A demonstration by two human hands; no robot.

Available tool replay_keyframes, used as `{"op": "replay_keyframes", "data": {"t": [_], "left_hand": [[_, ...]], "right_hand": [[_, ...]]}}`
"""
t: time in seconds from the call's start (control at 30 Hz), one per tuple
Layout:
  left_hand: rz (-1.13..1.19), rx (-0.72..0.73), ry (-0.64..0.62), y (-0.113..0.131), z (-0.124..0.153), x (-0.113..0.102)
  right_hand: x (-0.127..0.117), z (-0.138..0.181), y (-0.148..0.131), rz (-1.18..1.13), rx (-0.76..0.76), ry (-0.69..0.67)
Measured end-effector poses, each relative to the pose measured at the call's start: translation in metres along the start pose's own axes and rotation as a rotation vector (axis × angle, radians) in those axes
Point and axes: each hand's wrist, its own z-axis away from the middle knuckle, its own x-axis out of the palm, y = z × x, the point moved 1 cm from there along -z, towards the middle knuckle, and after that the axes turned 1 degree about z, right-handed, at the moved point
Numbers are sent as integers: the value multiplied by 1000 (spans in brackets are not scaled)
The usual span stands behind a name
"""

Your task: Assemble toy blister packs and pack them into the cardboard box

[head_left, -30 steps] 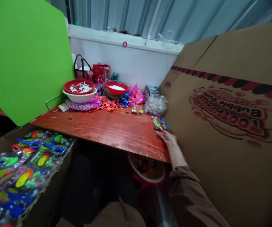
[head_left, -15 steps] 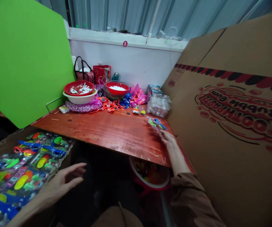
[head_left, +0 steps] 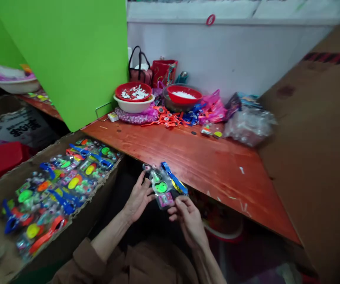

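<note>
A clear plastic toy pack [head_left: 160, 189] is tilted in front of me, over the table's near edge. Inside it show a green round piece, a blue strap-like piece, a yellow piece and a small pink printed box. My right hand [head_left: 189, 219] pinches the pack's lower right corner between thumb and fingers. Along the pack's left edge is my left hand [head_left: 136, 201], its fingers apart and the tips at the edge; no firm grip shows. To the left, a cardboard box [head_left: 99, 197] contains several similar packs [head_left: 69, 181] lying in rows.
The reddish wooden table [head_left: 170, 142] carries red bowls [head_left: 184, 98], orange strap pieces [head_left: 170, 116], pink bags [head_left: 212, 106] and clear plastic packaging [head_left: 249, 124] along its back. A green panel [head_left: 78, 59] stands left, a large carton [head_left: 320, 138] right. Under the table sits a tub [head_left: 225, 235].
My view has turned left and down. My right hand has brought the pack from the table's right side to in front of me, and my left hand has come up to its left edge.
</note>
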Motion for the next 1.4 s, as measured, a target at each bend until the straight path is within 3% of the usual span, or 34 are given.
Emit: {"op": "replay_keyframes", "data": {"t": [0.2, 0.3, 0.4, 0.47, 0.53, 0.63, 0.77, 0.9, 1.03, 1.4], "left_hand": [[16, 3, 118, 11, 29, -47], [33, -28, 136, 15, 44, -65], [55, -67, 142, 20, 58, -78], [66, -92, 137, 23, 65, -84], [72, -119, 124, 24, 71, -87], [84, -156, 84, 23, 77, -88], [89, -188, 16, 18, 79, -84], [73, -202, -17, 15, 82, -79], [60, -193, -23, 14, 83, -79], [15, -213, -68, 11, 88, -82]], "right_hand": [[32, 32, 55, 46, 105, -55], [28, 40, 64, 137, 174, -188], [11, 34, 61, 367, 201, -333], [-2, 22, 51, 525, 123, -287], [-9, 7, 36, 628, -16, -144], [1, -12, 6, 752, -268, -32], [48, -26, -23, 916, -633, -244], [93, -35, -22, 1074, -848, -545], [113, -41, -12, 1231, -902, -715], [130, -51, -17, 1253, -841, -787]]}}
